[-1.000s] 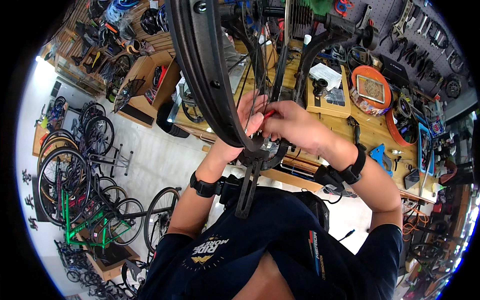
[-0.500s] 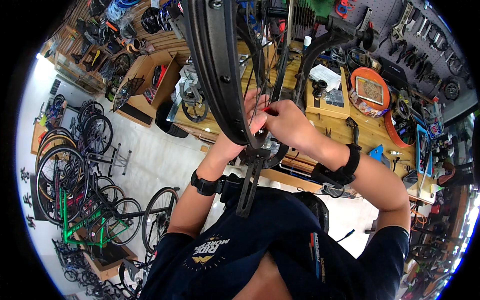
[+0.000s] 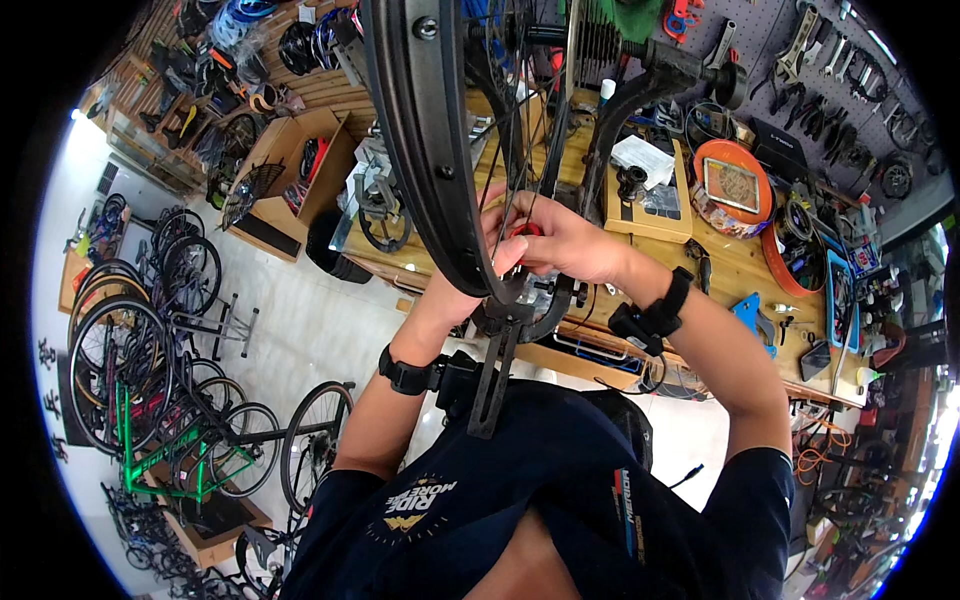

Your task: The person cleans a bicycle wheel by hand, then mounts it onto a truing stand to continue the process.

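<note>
A black bicycle rim (image 3: 425,130) with thin spokes stands upright in a black truing stand (image 3: 610,130), its cassette (image 3: 597,45) at the top. My right hand (image 3: 575,240) is closed on a red spoke wrench (image 3: 529,234) at the spokes, just right of the rim's lower end. Close against it, my left hand (image 3: 508,253) reaches from behind the rim, thumb beside the wrench and fingers curled among the spokes. The rim hides part of that hand, and what it pinches cannot be made out. Below both hands is the stand's slotted lower arm (image 3: 490,385).
The wooden workbench (image 3: 650,262) holds a cardboard box (image 3: 650,215), an orange round tray (image 3: 765,200) and a blue tray (image 3: 842,300). Tools hang on a pegboard (image 3: 770,40) behind. Several bicycles (image 3: 190,430) stand at the left, near an open carton (image 3: 275,200).
My right hand has turned and lowered its forearm slightly, so more of the red spoke wrench shows. The left hand's fingers have curled in closer to it. The rim has hardly moved.
</note>
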Motion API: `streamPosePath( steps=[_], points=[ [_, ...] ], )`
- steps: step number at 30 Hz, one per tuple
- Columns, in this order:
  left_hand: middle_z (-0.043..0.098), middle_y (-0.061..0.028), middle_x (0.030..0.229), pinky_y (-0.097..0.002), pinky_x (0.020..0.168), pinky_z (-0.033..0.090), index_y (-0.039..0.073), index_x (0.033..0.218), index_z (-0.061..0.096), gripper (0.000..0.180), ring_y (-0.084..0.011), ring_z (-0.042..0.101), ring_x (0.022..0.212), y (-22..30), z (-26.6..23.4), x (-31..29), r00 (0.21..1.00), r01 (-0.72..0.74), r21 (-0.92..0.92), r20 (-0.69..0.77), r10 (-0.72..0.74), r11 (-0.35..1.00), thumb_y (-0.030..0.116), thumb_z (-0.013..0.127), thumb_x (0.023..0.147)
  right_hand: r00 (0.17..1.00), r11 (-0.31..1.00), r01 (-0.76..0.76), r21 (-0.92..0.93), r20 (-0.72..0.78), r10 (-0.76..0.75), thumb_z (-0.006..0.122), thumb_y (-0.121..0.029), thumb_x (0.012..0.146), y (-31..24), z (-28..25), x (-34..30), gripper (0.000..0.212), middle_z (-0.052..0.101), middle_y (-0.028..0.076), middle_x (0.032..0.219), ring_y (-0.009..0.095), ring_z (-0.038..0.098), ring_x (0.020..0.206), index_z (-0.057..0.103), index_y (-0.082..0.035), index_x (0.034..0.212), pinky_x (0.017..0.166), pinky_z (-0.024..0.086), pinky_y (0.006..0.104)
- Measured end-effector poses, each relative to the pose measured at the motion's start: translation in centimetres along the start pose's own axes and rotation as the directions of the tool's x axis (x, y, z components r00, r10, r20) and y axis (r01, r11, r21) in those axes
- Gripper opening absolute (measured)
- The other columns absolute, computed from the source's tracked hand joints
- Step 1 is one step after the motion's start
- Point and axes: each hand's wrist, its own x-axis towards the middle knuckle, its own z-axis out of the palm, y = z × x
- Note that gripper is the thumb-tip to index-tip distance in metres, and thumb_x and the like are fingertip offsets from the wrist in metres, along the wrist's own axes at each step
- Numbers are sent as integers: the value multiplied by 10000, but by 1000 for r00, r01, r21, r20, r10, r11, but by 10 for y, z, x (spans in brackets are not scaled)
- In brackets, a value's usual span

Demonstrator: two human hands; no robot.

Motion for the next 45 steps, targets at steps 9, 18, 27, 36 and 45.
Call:
streamPosePath(
  steps=[9, 18, 27, 36, 45],
  points=[
    [442, -228, 1398, -412, 1088, 339, -16, 1472, 243, 793, -292, 462, 1282, -12, -2, -2, 999, -3, -22, -37, 3, 1000, 411, 610, 913, 982, 918, -161, 362, -35, 187, 652, -191, 921, -21, 15, -16, 217, 548, -28, 775, 57, 490, 654, 592, -32, 1058, 556, 394, 218],
    [419, -255, 1416, -437, 1105, 324, -9, 1481, 219, 744, -314, 426, 1327, -9, 0, 0, 1000, -1, -10, -16, 0, 1000, 320, 597, 931, 985, 970, -153, 187, -52, 165, 661, -137, 897, -16, 1, -14, 139, 604, 0, 732, 53, 477, 554, 667, 0, 920, 487, 355, 203],
    [450, -247, 1389, -407, 1091, 343, -19, 1477, 227, 769, -296, 462, 1293, -10, -5, 0, 999, -19, 57, -28, 21, 998, 336, 605, 910, 979, 979, -110, 173, 186, 77, 673, -102, 885, -13, -16, -2, 159, 573, -24, 701, 41, 438, 466, 663, 10, 997, 436, 331, 189],
    [445, -228, 1397, -402, 1084, 353, -13, 1474, 245, 803, -284, 462, 1293, -9, -5, 1, 1000, -16, 62, -16, 17, 998, 417, 618, 907, 959, 961, -215, 176, 222, 174, 653, -228, 934, -12, -21, 0, 219, 601, -34, 729, 55, 535, 539, 654, -44, 1052, 502, 434, 192],
    [499, -169, 1357, -359, 1056, 384, -6, 1419, 373, 571, -224, 506, 1248, -26, -18, -4, 1000, 5, 80, 7, -6, 997, 357, 515, 1001, 937, 856, -335, -393, -43, 347, 623, -326, 944, -60, -1, -8, 318, 585, -14, 690, 73, 526, 567, 660, -35, 821, 494, 406, 221]
  ],
)
